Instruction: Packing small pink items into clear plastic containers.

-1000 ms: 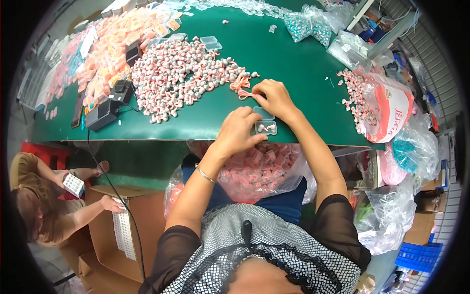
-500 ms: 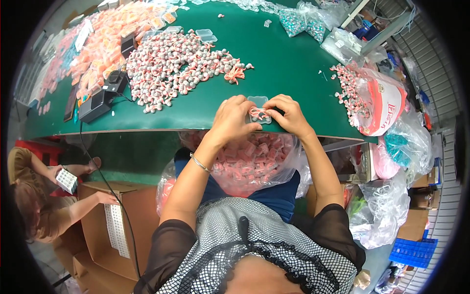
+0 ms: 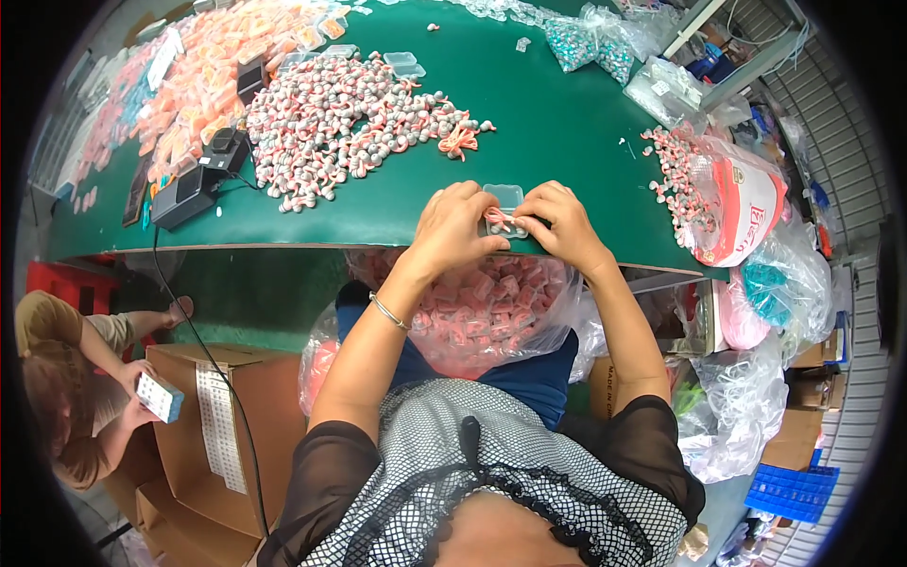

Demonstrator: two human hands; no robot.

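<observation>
- Right hand (image 3: 559, 225): thumb and forefinger drawn close together on the looped pink cord (image 3: 498, 218); the remaining fingers are curled.
- Left hand (image 3: 458, 227): thumb and fingers slightly parted at the left side of the small clear box (image 3: 507, 233); whether it grips the wall, I cannot tell.
- Method, in my judgement: the left hand is best kept steady against the box; the loops are best pressed flat inside the walls, clear of the rim and hinge, without crushing.
- Position: the cord lies in the box, between both hands, at the right fingertips; the clear lid (image 3: 504, 196) stands open on the far side.
- Farther out: an orange-pink cord bundle (image 3: 458, 142) lies beyond the left hand, beside the heap of grey-and-pink bulb-shaped pieces (image 3: 340, 132); similar pieces spill from the red-and-white plastic sack (image 3: 753, 203), well to the right; all rest on the green tabletop (image 3: 576, 132).
</observation>
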